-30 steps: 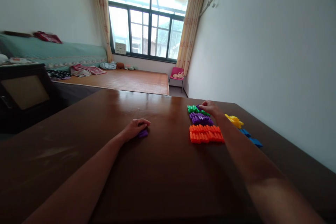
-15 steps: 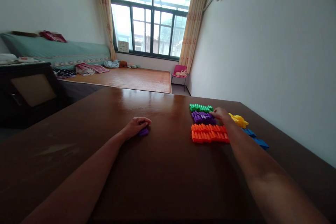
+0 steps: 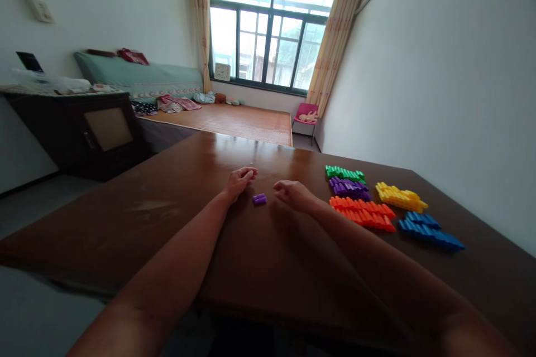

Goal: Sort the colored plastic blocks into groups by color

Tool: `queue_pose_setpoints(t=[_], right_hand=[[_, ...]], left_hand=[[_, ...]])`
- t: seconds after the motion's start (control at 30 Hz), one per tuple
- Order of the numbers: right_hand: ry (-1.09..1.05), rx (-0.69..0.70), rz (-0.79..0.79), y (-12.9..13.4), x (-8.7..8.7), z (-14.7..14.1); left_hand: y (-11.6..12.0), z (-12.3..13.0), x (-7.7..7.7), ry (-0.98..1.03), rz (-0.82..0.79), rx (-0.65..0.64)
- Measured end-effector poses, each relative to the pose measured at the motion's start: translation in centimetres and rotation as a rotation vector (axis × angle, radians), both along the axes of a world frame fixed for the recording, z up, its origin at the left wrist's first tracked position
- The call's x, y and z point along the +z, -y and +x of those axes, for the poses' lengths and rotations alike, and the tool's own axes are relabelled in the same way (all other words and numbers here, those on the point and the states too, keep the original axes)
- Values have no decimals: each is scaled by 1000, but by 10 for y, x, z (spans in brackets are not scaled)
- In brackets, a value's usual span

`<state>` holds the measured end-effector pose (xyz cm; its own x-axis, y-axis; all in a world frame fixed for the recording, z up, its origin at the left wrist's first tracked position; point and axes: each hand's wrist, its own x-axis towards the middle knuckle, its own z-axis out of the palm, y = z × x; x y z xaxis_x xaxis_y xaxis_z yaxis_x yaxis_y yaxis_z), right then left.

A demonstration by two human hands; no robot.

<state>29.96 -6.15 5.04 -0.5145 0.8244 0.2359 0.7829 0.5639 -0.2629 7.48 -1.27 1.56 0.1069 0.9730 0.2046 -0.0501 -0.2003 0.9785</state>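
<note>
Two small purple plastic pieces (image 3: 259, 199), short and tube-like, lie side by side on the dark brown table (image 3: 234, 268). Just left of and beyond them, my left hand (image 3: 241, 183) rests with its fingers curled together; whatever may be inside is hidden. To their right is my right hand (image 3: 293, 194), closed with the fingertips bent inward toward the pieces. I cannot make out what it holds. Neither hand visibly touches the two pieces. Behind my right hand sits a group of purple pieces (image 3: 349, 188) in rows.
Grouped rows of similar pieces stand at the right: green (image 3: 345, 173), orange (image 3: 362, 213), yellow (image 3: 401, 197) and blue (image 3: 429, 231). Past the table are a bed (image 3: 247, 122), a pink chair (image 3: 307, 113) and a dark cabinet (image 3: 75, 134) at the left.
My right hand has moved left from the purple rows to near the two loose pieces. My left hand has drawn off them, leaving them uncovered. The camera view has turned left.
</note>
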Motion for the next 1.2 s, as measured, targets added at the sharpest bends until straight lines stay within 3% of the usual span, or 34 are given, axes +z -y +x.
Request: queue_pose_setpoints(t=[0.07, 0.13, 0.2, 0.3, 0.37, 0.47, 0.57, 0.63, 0.77, 0.93, 1.03, 1.13, 1.2], right_hand=[[97, 72, 24, 7, -7, -37], [159, 118, 14, 10, -10, -57], [189, 129, -3, 10, -10, -60], [178, 58, 6, 9, -6, -40], [148, -34, 33, 5, 0, -8], [100, -261, 77, -7, 17, 64], [63, -666, 51, -23, 33, 151], [101, -861, -20, -30, 37, 200], [225, -938, -156, -34, 29, 249], [268, -918, -220, -35, 27, 251], [202, -921, -89, -24, 37, 237], [32, -779, 198, 4, 36, 190], [-48, -510, 229, 28, 22, 141]], left_hand=[[2, -3, 1, 10, -6, -4], [3, -3, 1, 17, -15, -10], [2, -3, 0, 15, -28, -22], [-2, -1, -2, -10, -39, -37], [-5, -1, -4, -38, -35, -37], [-8, 0, -5, -73, -23, -39], [-10, 0, -5, -114, -11, -41], [-11, 1, -5, -149, -1, -41], [-12, 1, -4, -189, -1, -37], [-11, -1, -4, -172, -30, -35], [-12, -4, -6, -163, -31, -37], [-15, -7, -8, -209, -8, -46], [-17, -7, -10, -327, 76, -19]])
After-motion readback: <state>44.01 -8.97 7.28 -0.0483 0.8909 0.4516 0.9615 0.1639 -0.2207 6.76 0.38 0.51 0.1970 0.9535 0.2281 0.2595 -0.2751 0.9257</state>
